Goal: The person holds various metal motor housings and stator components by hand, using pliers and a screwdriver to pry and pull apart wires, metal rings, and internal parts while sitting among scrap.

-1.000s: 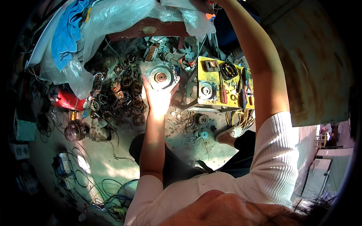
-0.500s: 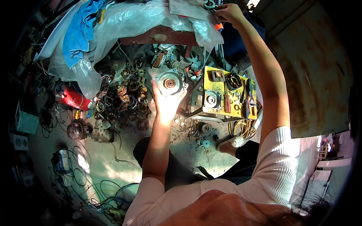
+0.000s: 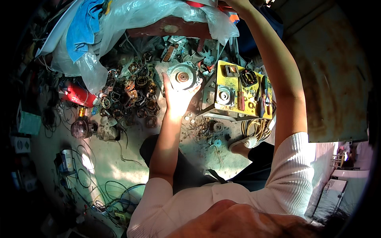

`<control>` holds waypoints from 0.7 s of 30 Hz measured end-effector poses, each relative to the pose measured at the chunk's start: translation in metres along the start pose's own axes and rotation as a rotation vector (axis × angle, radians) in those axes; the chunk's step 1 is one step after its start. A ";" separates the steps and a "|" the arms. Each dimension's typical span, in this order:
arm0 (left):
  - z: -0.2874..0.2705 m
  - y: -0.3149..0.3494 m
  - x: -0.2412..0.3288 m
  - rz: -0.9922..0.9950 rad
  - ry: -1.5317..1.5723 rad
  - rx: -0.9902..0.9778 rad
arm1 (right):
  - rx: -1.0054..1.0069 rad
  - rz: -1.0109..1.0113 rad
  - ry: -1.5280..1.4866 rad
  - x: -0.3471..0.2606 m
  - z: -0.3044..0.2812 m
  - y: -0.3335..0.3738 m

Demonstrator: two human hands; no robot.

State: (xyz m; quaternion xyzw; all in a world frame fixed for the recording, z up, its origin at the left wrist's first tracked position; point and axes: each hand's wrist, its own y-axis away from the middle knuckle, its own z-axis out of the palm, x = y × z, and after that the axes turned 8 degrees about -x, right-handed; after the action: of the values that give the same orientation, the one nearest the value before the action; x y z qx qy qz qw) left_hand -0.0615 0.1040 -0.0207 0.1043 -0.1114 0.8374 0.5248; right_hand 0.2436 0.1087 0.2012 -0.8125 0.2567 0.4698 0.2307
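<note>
My left hand (image 3: pixel 179 95) holds up a round metal motor end cover (image 3: pixel 183 76), its hollow side and rusty centre facing me. The fingers wrap round its lower edge. My right arm reaches up to the top edge, beside the plastic-draped bench. Only part of my right hand (image 3: pixel 235 3) shows there; its fingers are mostly cut off, so what it touches is hidden. Right of the held cover, a yellow-topped stand (image 3: pixel 220 78) bears a similar end cover (image 3: pixel 225 95), a motor core (image 3: pixel 249 77), a red-handled tool (image 3: pixel 241 101) and pliers (image 3: pixel 266 97).
Many motor cores with windings (image 3: pixel 137 93) lie heaped on the floor at left. Clear plastic sheeting (image 3: pixel 147 16) and a blue cloth (image 3: pixel 82 33) hang at the bench. A red container (image 3: pixel 77 94), coiled cables (image 3: pixel 256 129) and loose hoses (image 3: pixel 115 198) lie around me.
The view has shifted so that the bench sits higher and my right hand has mostly left the top edge. The round part near it is out of sight. My left hand still holds the end cover.
</note>
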 end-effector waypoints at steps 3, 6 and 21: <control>0.004 0.003 0.000 0.001 0.015 -0.021 | -0.065 -0.063 0.207 -0.006 0.000 0.018; 0.009 0.005 -0.002 -0.017 0.012 -0.041 | -0.068 -0.102 0.229 -0.003 -0.003 0.029; 0.010 0.016 -0.024 -0.184 -0.127 -0.087 | 0.162 0.238 0.759 0.124 -0.091 0.282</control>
State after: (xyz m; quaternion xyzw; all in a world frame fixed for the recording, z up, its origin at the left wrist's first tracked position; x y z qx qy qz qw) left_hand -0.0650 0.0740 -0.0194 0.1442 -0.1708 0.7717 0.5954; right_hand 0.1766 -0.1871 0.0955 -0.8720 0.4521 0.1384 0.1267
